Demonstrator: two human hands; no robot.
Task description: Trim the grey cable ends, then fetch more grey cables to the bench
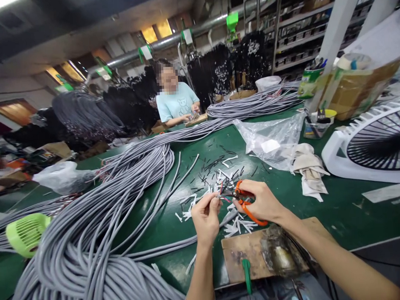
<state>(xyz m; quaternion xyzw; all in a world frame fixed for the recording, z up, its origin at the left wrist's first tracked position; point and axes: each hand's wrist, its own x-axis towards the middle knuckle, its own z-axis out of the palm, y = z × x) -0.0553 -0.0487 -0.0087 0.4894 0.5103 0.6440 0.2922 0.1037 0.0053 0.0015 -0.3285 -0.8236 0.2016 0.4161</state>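
Your left hand (pixel 206 219) is nearly closed, thumb and fingers pinching the stripped end of a grey cable (pixel 218 198), with thin red and white wires showing at its tip. Your right hand (pixel 257 202) is wrapped firmly around the orange-handled scissors (pixel 246 207), their blades at those wires, though from this view I can't tell whether they are open or biting. The risk sits right there: a slip of the blades could nick a wire or your left fingers, and any drag on the cable could pull the end out of your pinch. Under your wrists, a scorched wooden board (pixel 249 254) lies at the near edge of the green bench (pixel 325 217), with white scraps (pixel 238 225) and black snippets (pixel 217 163) scattered just beyond it. Heavy coils of grey cable (pixel 93 278) fill the near left corner, where a loop could snag your arm. Toward the right edge are a plastic bag (pixel 269 140), a crumpled cloth (pixel 310 169), and a white fan (pixel 368 145). At the far edge, a co-worker (pixel 176 102) works with both hands among hanging black wire bundles (pixel 213 74).
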